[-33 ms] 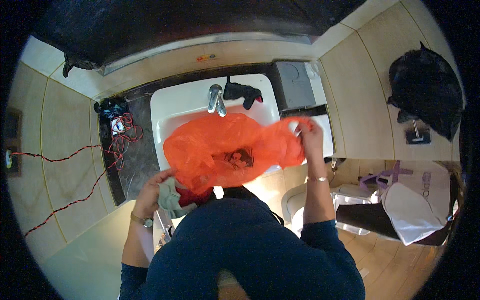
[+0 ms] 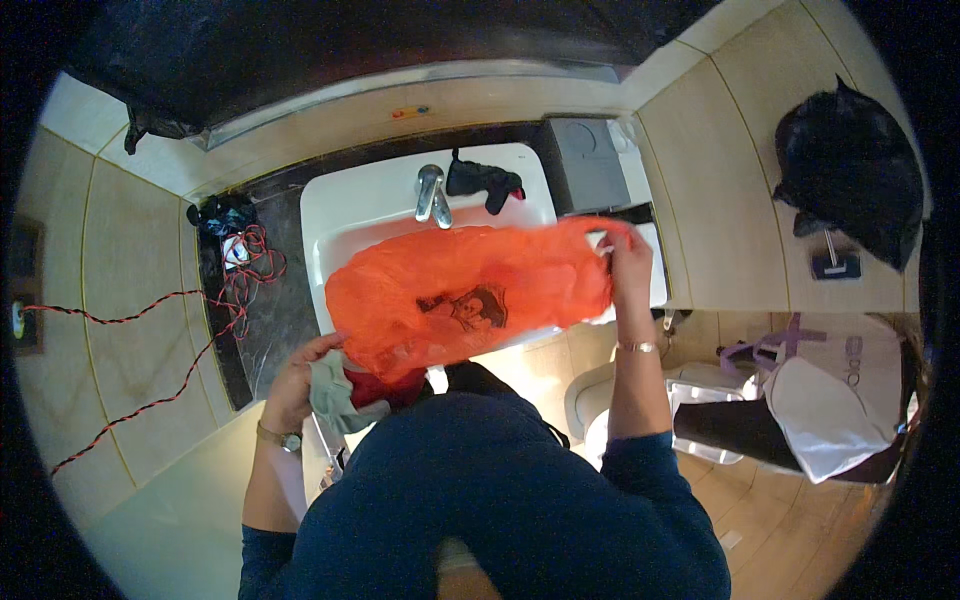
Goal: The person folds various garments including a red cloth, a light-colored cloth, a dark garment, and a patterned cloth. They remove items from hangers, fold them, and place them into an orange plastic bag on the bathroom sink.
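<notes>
An orange plastic bag [image 2: 400,280] with a dark printed picture is stretched across the front of the white sink [image 2: 318,205]. My right hand [image 2: 630,265] grips its right end, fingers closed around the gathered plastic. At the bag's left end, my left hand [image 2: 293,385] is closed on a pale green cloth [image 2: 340,398], its fingertips touching the orange plastic. Dark red fabric [image 2: 385,388] shows under the bag beside the green cloth. How much of the bag the left fingers pinch is hidden.
Behind the bag stands a chrome faucet [image 2: 430,195], with a black cloth piece [image 2: 483,182] on the sink rim. A grey box [image 2: 587,165] sits at the right. Red-black cord [image 2: 240,265] lies coiled on the left counter. A black bag [image 2: 850,175] hangs on the right wall.
The orange bag is drawn straighter and flatter, and its printed picture shows more fully. My right hand has shifted slightly with the bag's end, while the left stays nearly in place.
</notes>
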Demonstrator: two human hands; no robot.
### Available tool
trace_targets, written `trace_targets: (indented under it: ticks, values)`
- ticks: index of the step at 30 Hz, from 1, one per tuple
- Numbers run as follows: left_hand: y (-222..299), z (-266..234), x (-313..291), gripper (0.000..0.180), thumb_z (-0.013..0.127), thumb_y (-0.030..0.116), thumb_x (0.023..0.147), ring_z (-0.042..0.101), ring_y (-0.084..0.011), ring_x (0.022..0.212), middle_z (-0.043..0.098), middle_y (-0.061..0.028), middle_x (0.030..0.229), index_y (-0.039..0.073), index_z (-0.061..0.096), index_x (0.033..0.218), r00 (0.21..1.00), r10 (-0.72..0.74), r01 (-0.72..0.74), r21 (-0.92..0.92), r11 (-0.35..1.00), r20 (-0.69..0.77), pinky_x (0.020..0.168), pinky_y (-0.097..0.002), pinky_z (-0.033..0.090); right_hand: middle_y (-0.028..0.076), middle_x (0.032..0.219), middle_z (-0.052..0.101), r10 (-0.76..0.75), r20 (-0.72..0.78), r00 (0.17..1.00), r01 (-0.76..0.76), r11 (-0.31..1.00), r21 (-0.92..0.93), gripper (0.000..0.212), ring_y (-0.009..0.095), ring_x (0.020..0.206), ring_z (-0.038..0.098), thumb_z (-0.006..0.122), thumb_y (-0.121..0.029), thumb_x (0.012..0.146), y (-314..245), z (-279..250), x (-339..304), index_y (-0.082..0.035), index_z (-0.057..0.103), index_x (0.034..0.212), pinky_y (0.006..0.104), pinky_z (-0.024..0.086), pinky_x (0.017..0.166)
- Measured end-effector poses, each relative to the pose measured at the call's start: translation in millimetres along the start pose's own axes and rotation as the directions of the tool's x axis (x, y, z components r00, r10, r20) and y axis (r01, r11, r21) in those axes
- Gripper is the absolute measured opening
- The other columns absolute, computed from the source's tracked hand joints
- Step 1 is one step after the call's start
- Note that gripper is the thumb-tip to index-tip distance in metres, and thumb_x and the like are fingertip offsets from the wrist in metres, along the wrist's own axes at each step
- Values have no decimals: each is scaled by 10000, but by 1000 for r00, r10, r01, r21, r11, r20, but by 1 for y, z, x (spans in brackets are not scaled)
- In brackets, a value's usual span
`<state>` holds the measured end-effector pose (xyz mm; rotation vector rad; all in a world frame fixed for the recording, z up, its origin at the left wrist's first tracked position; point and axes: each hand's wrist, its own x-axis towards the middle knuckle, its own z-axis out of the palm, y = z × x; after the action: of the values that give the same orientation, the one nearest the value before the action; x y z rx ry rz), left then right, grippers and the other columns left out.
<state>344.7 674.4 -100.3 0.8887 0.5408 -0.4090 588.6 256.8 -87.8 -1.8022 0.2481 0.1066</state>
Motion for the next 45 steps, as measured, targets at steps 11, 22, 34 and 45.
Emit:
trace_targets:
  ticks: [11,22,34,45]
  values:
    - [3,-19,1,495,521,-55,816,630,-180,978,618,-96,1141,-17,510,1310,996,27,-32,63,998,79,877,-303,507,221,1171,582,65,689,721,517,613,-598,315,382,1052,569,651,-149,832,-41,97,-101,-22,632,1120,423,476,881]
    - [10,-20,-11,459,532,-31,850,651,-158,916,656,-103,1075,-28,516,1309,992,-34,39,-41,998,123,822,-283,531,234,1053,640,48,665,746,597,395,-698,306,396,986,614,620,-150,828,61,169,-45,-5,639,1098,456,503,837]
    - [28,-25,-1,484,508,5,843,659,-203,955,605,-151,1191,-73,474,1320,990,115,-99,-184,978,77,828,-286,544,234,1053,638,486,664,568,408,535,-740,317,377,987,620,589,-209,847,157,242,-20,5,635,1077,471,502,827]
    - [28,-28,14,521,495,4,833,662,-263,972,601,-182,1200,-69,439,1345,996,92,-93,-209,973,-13,827,-327,553,236,1071,632,658,641,395,580,363,-729,325,371,998,617,582,-216,854,141,231,4,8,628,1085,471,501,825]
